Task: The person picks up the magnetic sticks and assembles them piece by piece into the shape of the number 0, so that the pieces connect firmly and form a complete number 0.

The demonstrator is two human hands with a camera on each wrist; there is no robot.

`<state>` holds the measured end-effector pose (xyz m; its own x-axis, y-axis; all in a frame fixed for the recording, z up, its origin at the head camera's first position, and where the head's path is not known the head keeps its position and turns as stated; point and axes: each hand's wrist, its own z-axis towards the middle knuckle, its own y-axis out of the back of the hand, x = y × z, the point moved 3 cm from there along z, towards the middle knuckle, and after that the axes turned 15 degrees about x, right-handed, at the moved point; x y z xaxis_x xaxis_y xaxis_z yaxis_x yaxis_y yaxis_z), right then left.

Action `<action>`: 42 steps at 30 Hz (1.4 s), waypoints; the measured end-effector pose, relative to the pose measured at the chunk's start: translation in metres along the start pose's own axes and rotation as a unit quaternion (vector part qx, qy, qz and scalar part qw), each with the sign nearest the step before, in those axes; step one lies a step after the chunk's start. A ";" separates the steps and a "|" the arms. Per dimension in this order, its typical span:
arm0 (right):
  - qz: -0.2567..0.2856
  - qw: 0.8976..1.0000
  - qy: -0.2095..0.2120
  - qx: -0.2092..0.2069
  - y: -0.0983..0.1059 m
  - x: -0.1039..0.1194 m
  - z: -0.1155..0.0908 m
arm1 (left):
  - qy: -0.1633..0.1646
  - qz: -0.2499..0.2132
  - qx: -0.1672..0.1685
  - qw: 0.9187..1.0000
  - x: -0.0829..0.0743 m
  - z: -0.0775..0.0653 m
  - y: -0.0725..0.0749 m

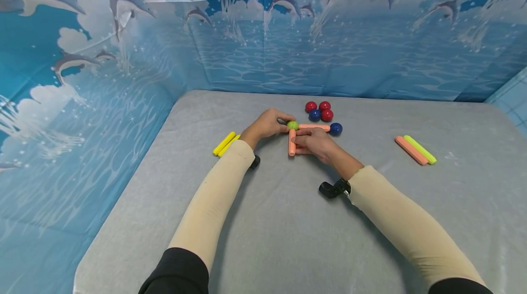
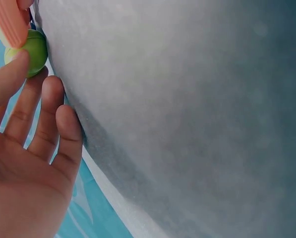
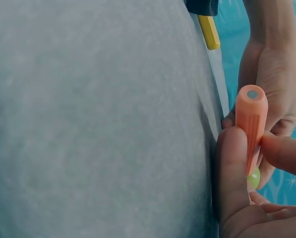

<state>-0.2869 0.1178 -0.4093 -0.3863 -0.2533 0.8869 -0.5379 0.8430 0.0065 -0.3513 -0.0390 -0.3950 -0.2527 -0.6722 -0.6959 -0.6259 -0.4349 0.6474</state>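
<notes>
Green ball [image 1: 293, 125], on the far part of the surface [image 1: 267, 221], is being pinched between thumb and fingers by the left hand [image 1: 265, 125]; the near orange rod [image 1: 291, 149] is being gripped along its sides by the right hand [image 1: 314, 142], its far end being held against the ball. The far orange rod [image 1: 314, 126] is being flanked on its right by a blue ball [image 1: 336, 129]. Both held pieces are being judged light, stiff and hardly fragile. Slipping is being expected sooner on the smooth ball; the rod's ribbed flanks are being favored for grasping, the gray end disc [image 3: 252, 94] being left uncovered.
</notes>
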 end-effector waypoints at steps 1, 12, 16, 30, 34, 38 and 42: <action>0.001 1.000 0.001 0.000 0.000 0.000 0.000 | -0.002 0.000 -0.001 1.000 0.000 0.000 0.000; 0.011 1.000 0.013 0.009 0.001 -0.003 0.001 | 0.008 -0.004 -0.003 1.000 0.001 0.002 -0.001; -0.006 1.000 0.017 0.011 0.002 -0.002 -0.004 | 0.011 -0.006 -0.008 1.000 0.002 0.001 0.000; -0.246 0.969 0.026 0.028 0.043 -0.016 -0.073 | 0.018 -0.008 -0.003 1.000 -0.001 0.002 -0.002; -0.289 0.957 0.034 0.010 0.060 -0.022 -0.089 | 0.022 -0.002 -0.001 1.000 -0.003 0.003 -0.002; -0.324 0.945 0.039 -0.009 0.069 -0.023 -0.096 | 0.028 0.006 0.001 1.000 -0.002 0.003 -0.002; -0.346 0.936 0.049 -0.024 0.071 -0.024 -0.098 | 0.021 0.003 0.000 1.000 -0.003 0.003 -0.001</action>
<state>-0.2425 0.2302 -0.3844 0.1154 -0.7043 0.7005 -0.5982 0.5137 0.6150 -0.3521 -0.0350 -0.3946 -0.2259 -0.6992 -0.6783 -0.6244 -0.4306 0.6517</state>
